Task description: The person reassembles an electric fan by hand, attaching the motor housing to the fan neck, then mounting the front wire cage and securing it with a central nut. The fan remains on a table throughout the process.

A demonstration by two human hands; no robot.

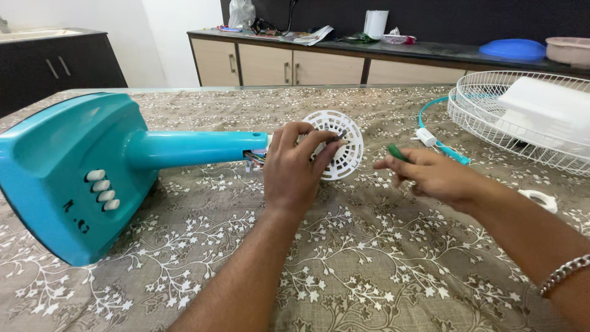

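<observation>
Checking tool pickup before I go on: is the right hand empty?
No, the right hand grips a green-handled tool, its tip poking out past the fingers toward the white motor cover.

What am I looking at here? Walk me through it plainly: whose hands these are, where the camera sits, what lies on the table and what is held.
There is one picture, taken by a camera worn on a person's head, looking down at that person's own two bare hands. No machine does the work.

On the flowered tablecloth lies a teal fan stand on its side, with white push buttons; coloured wires show at the end of its neck.

The left hand grips a round white slotted motor cover at that end. The right hand, with a bracelet at the wrist, holds a green-handled tool; its tip is hidden.

To the right lie a white wire fan guard, a teal ring and a small white knob. A counter with cupboards stands behind.
</observation>
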